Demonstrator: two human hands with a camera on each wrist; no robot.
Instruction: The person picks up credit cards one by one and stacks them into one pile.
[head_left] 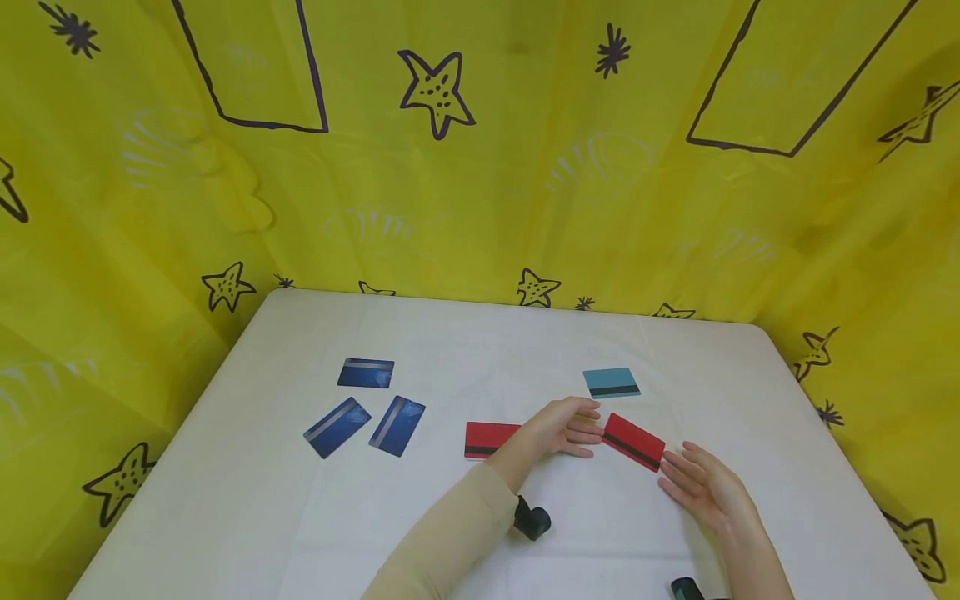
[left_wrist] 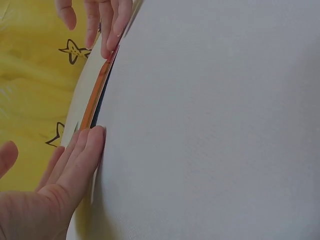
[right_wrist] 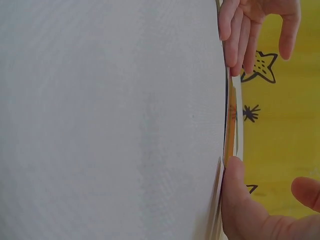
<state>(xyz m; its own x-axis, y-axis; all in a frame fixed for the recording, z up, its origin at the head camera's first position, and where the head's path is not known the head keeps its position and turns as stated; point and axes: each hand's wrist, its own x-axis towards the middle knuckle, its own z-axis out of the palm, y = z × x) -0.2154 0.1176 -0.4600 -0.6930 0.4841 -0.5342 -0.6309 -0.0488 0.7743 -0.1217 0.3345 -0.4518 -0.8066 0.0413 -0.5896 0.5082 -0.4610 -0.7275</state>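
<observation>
A red card with a black stripe (head_left: 633, 442) lies between my two hands, tilted across the view. At its left end, the straight fingertips of my left hand (head_left: 562, 427) are right at the edge. My right hand (head_left: 708, 487), fingers extended, reaches the opposite end. Seen from the left wrist, the card (left_wrist: 98, 94) shows as a thin strip between the left hand (left_wrist: 67, 180) and the right fingers. The right wrist view has the same low angle, with the right hand (right_wrist: 250, 205) at the near end. Another red card (head_left: 487, 438) is partly hidden behind the left forearm.
A teal card (head_left: 611, 382) lies just behind the red one. Three blue cards are at the left: one at the back (head_left: 366, 373), two in front (head_left: 337, 427) (head_left: 397, 426). The white table (head_left: 225, 517) meets a yellow patterned curtain (head_left: 480, 192).
</observation>
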